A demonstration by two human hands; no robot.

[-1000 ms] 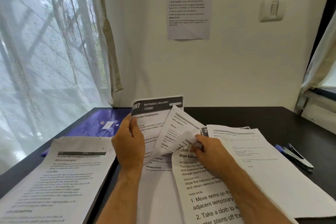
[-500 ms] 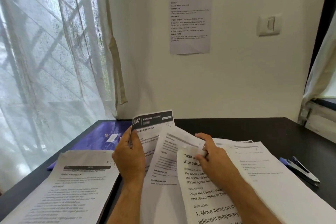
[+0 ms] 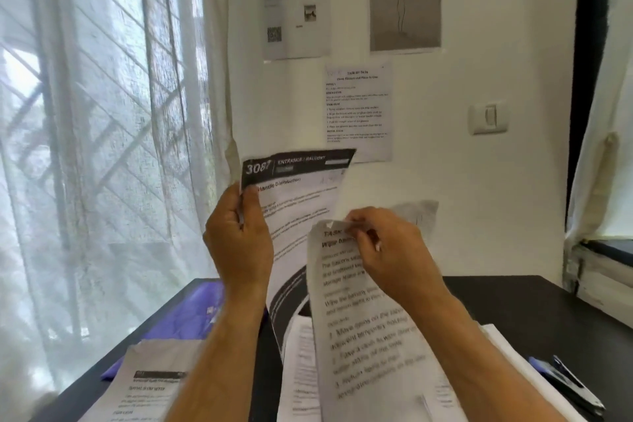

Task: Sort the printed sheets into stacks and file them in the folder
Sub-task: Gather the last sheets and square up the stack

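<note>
A dark table (image 3: 513, 305) stands against a white wall (image 3: 513, 44) carrying taped notices, with a curtained window (image 3: 85, 147) left of the fingers. The left hand (image 3: 239, 243) grips a black-headed sheet (image 3: 298, 188) by its left edge, raised above the table. The right hand (image 3: 390, 250) pinches the top corner of a second sheet (image 3: 363, 336) just beside it. Below the fingers lie a paper stack (image 3: 147, 387), a purple folder (image 3: 191, 315) and, far right, a stapler (image 3: 568, 384) near the table edge
</note>
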